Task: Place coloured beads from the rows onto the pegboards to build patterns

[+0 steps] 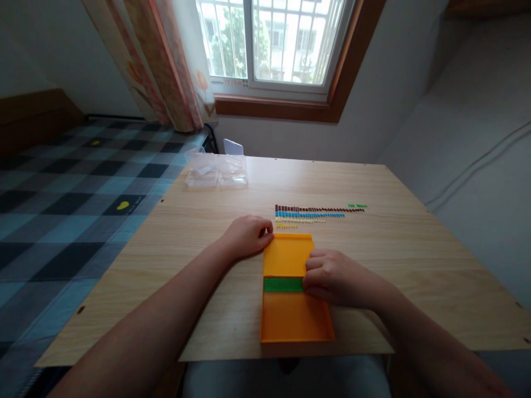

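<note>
— Where are the hands sitting right now?

— Both are sitting at the orange tray, which is lying flat on the wooden table, close to its near edge. The left hand is resting at the tray's far-left corner, fingers curled in and touching the rim. I cannot tell whether it is gripping the rim or only leaning on it.

— And the right one?

— The right hand is reaching in over the tray's right edge, about halfway along. Its fingers are bent, and the fingertips are meeting the right end of a green strip. Whether they are pinching the strip or just pressing on it, the view is not showing.

— How is the strip lying?

— It is running straight across the tray from left wall to right wall, roughly in the middle, splitting the orange floor into a far part and a near part.

— What else is lying around the tray?

— Just beyond its far edge, rows of small pieces are stretching out to the right in dark brown, blue, pale and yellow lines, with a few green ones at the far right end. Further beyond the tray and to its left, a clear plastic box is sitting near the table's far-left corner. Well to the left of the tray, a checked bedcover is showing off the table.
</note>
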A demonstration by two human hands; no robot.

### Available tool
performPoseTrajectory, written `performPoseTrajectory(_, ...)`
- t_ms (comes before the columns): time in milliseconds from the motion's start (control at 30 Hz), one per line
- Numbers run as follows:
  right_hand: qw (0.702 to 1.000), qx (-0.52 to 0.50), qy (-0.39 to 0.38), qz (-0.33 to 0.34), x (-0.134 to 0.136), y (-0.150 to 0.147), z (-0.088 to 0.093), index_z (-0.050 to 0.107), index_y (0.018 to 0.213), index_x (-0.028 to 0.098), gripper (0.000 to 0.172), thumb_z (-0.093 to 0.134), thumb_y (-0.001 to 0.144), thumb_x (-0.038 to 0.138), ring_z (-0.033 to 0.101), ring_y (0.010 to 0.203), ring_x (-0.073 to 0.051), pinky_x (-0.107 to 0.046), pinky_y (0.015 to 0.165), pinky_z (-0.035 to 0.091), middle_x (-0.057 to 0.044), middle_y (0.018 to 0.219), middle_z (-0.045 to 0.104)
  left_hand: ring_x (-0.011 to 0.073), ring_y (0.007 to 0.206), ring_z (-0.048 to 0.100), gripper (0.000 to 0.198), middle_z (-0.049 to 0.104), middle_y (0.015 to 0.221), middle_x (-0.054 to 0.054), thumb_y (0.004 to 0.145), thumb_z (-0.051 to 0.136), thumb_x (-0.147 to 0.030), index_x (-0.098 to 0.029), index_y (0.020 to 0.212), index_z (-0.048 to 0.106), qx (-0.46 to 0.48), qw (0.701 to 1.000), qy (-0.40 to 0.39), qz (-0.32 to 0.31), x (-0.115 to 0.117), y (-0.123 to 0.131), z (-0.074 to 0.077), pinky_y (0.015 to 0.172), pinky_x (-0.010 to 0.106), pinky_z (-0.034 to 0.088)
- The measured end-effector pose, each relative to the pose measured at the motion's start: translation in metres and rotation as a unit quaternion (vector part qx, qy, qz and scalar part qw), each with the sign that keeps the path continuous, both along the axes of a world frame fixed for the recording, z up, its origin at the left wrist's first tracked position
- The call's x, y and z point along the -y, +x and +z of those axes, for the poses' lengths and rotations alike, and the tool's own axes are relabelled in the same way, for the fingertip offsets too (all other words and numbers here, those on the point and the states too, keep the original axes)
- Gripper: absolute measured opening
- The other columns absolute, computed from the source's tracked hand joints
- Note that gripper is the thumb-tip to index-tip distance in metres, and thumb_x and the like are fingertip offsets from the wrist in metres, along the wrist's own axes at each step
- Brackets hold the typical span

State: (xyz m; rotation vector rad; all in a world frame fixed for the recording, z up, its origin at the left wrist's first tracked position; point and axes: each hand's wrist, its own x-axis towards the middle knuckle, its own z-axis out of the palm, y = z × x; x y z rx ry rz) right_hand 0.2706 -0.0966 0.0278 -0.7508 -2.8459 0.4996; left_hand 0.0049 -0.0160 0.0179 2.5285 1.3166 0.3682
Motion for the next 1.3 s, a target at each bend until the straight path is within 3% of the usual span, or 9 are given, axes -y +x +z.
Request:
performPoseTrajectory(467,1.000,-0.015,-0.002,0.001,0.000,0.003,0.000,0.070,0.078,0.021,0.020,0.060,0.096,0.017,0.055,0.071,-0.015,-0.030,0.067,0.037,-0.001,0.076,0.065,0.0164,0.070,0.060,0.014,0.072,0.080,0.002,0.087,0.061,-0.030,-0.022,0.083,0.072,-0.002,1.000,0.004,-0.003,-0.001,-0.001,-0.002,0.066,0.028,0.039)
performPoseTrajectory(600,0.997,-0.076,-0.008,-0.014,-0.003,0.010,0.008,0.071,0.085,0.021,0.014,0.063,0.096,0.022,0.058,0.075,-0.016,-0.030,0.068,0.040,-0.003,0.081,0.068,0.0163,0.070,0.060,0.014,0.073,0.081,0.002,0.087,0.061,-0.030,-0.022,0.083,0.072,-0.004,1.000,0.000,-0.001,-0.001,0.000,-0.001,0.064,0.028,0.039)
performPoseTrajectory(700,0.983,-0.166,0.045,-0.059,-0.010,0.016,0.013,0.070,0.087,0.020,0.013,0.063,0.097,0.022,0.057,0.073,-0.017,-0.031,0.067,0.041,-0.003,0.078,0.066,0.0160,0.070,0.060,0.014,0.073,0.081,0.001,0.087,0.061,-0.030,-0.022,0.083,0.071,-0.006,1.000,-0.005,0.000,-0.001,0.000,0.000,0.063,0.027,0.038)
performPoseTrajectory(767,0.958,-0.238,0.112,-0.113,-0.018,0.022,0.013,0.070,0.085,0.021,0.012,0.064,0.096,0.020,0.057,0.071,-0.017,-0.033,0.069,0.043,-0.002,0.074,0.065,0.0159,0.070,0.060,0.013,0.072,0.080,0.001,0.086,0.061,-0.029,-0.022,0.082,0.071,-0.007,1.000,-0.009,0.000,-0.001,0.000,0.001,0.063,0.027,0.037)
performPoseTrajectory(833,0.915,-0.302,0.187,-0.193,-0.029,0.032,0.012,0.069,0.083,0.021,0.011,0.067,0.093,0.021,0.058,0.074,-0.019,-0.035,0.073,0.046,-0.003,0.075,0.065,0.0158,0.069,0.060,0.014,0.072,0.079,0.001,0.087,0.060,-0.029,-0.021,0.081,0.070,-0.008,1.000,-0.015,0.000,-0.001,-0.001,0.002,0.063,0.027,0.037)
performPoseTrajectory(967,0.772,-0.388,0.300,-0.404,-0.057,0.069,0.004,0.074,0.087,0.022,0.014,0.065,0.092,0.032,0.061,0.088,-0.024,-0.037,0.074,0.050,-0.007,0.089,0.064,0.0170,0.069,0.061,0.021,0.072,0.079,0.002,0.091,0.057,-0.036,-0.022,0.084,0.072,-0.012,1.000,-0.026,0.010,-0.002,-0.002,0.003,0.062,0.028,0.036)
performPoseTrajectory(1100,0.639,-0.428,0.271,-0.578,-0.088,0.111,-0.016,0.076,0.105,0.019,0.030,0.056,0.088,0.034,0.061,0.097,-0.023,-0.036,0.077,0.052,-0.009,0.106,0.063,0.0186,0.073,0.062,0.026,0.073,0.081,0.004,0.095,0.053,-0.037,-0.022,0.086,0.072,-0.003,0.999,-0.022,0.026,-0.006,-0.004,0.002,0.064,0.028,0.037)
performPoseTrajectory(1167,0.610,-0.425,0.239,-0.624,-0.101,0.123,-0.032,0.076,0.108,0.017,0.036,0.051,0.085,0.028,0.061,0.105,-0.024,-0.038,0.085,0.053,-0.011,0.114,0.063,0.0191,0.074,0.062,0.028,0.073,0.081,0.005,0.096,0.051,-0.037,-0.021,0.084,0.070,0.002,1.000,-0.016,0.026,-0.008,-0.005,0.001,0.065,0.028,0.038)
performPoseTrajectory(1300,0.606,-0.406,0.215,-0.649,-0.121,0.130,-0.066,0.080,0.098,0.015,0.039,0.049,0.075,0.018,0.061,0.110,-0.025,-0.041,0.104,0.047,-0.012,0.111,0.066,0.0185,0.071,0.061,0.030,0.073,0.079,0.005,0.097,0.048,-0.037,-0.020,0.081,0.069,0.008,0.999,-0.022,0.049,-0.011,-0.006,0.001,0.064,0.028,0.036)
